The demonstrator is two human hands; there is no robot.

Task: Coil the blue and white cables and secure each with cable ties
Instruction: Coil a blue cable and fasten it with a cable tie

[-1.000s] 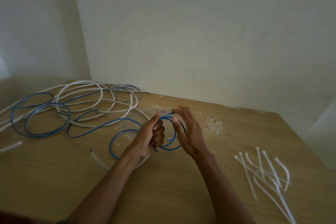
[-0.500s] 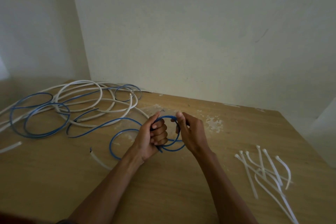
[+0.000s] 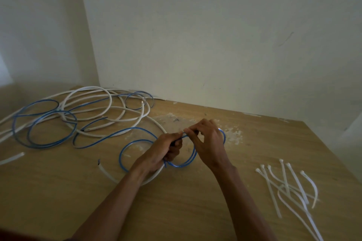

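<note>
Hands coil blue cable (image 3: 137,130): left hand (image 3: 166,150) clamps the loops to keep them together, right hand (image 3: 207,141) pinches the next turn; ties (image 3: 290,186) wait nearby on worktop (image 3: 195,211).

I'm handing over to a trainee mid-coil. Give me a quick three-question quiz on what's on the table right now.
1. True or false: both hands grip the blue cable.
2. The cable ties lie near which hand? A) left hand B) right hand
3. Which cable colour lies loose on the table, unheld?

Key: 1 true; 2 B; 3 white, the white cable.
</note>
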